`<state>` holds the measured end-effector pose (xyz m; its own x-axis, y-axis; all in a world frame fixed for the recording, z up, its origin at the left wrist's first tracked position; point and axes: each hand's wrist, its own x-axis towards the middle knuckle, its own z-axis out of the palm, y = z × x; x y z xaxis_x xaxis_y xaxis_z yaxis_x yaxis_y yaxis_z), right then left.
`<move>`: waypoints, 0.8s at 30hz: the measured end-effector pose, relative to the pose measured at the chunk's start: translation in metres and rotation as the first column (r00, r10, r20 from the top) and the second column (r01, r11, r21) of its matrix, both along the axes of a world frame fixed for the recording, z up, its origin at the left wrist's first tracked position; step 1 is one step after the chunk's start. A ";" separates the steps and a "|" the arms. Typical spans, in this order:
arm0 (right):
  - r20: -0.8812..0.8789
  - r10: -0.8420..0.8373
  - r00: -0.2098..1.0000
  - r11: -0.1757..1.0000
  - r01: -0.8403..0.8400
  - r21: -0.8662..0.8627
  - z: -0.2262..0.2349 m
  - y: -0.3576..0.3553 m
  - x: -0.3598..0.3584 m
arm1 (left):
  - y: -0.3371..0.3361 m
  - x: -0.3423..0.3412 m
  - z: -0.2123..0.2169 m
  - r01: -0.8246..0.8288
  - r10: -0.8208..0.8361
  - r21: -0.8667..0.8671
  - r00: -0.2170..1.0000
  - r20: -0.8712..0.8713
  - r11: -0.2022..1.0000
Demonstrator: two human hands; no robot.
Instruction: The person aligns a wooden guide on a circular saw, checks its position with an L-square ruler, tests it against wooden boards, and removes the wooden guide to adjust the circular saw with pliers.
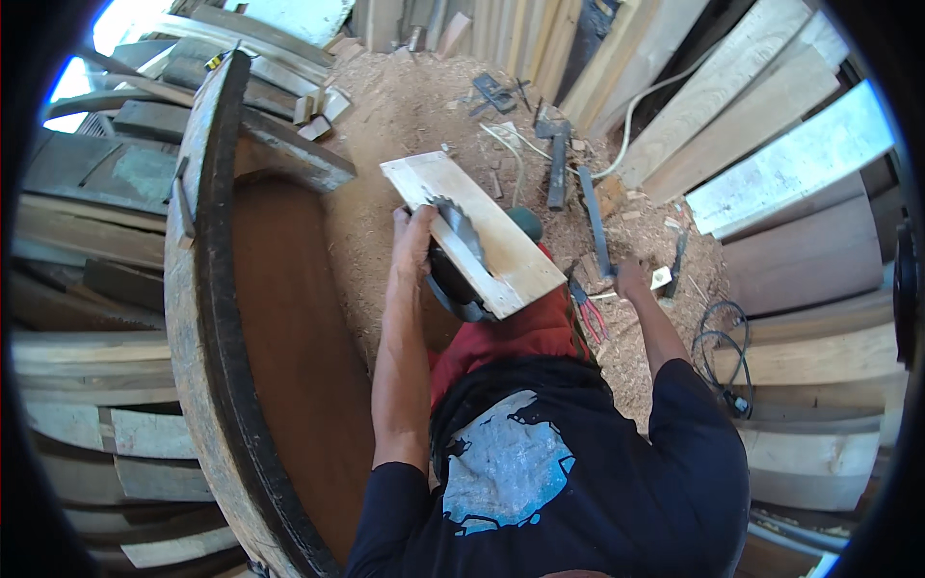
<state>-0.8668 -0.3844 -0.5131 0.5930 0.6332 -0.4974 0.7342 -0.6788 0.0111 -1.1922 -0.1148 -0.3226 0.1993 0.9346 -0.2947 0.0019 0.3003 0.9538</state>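
A circular saw rests across my lap, turned over so that its pale wooden base board (515, 252) faces up. Through a slot in the board sticks the toothed round blade (462, 231). My left hand (414, 239) grips the board's left edge beside the blade, fingers closed. Off to the right, low over the sawdust, my right hand (633, 279) is closed around the lower end of a long flat metal file (594, 222). Pliers with red handles (590, 313) lie between that hand and my knee.
A hammer (557, 164) and a dark clamp-like tool (494, 92) lie on the shavings-covered floor (385, 106). A thick curved timber workbench (202, 289) stands at my left. Stacked planks (800, 352) line the right, with a coiled black cord (727, 337). A white cable (631, 120) trails ahead.
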 end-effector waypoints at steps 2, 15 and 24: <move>0.076 -0.043 0.996 0.999 0.041 0.034 -0.008 0.007 -0.004 | -0.003 0.004 -0.001 0.057 -0.057 0.020 0.998 0.007 0.998; -0.012 0.170 0.985 0.852 -0.141 0.505 0.002 0.021 -0.013 | 0.002 0.016 -0.003 0.040 -0.018 0.066 0.952 -0.305 0.997; -0.120 0.032 0.992 0.102 0.116 0.988 0.225 0.077 0.072 | -0.002 0.027 0.012 0.075 -0.017 0.132 0.921 -0.389 0.988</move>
<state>-0.7947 -0.3073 -0.2878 0.6402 0.5782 0.5058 0.6500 -0.0568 -0.7578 -1.1656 -0.1171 -0.3105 0.1408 0.9648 -0.2223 0.3886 0.1527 0.9087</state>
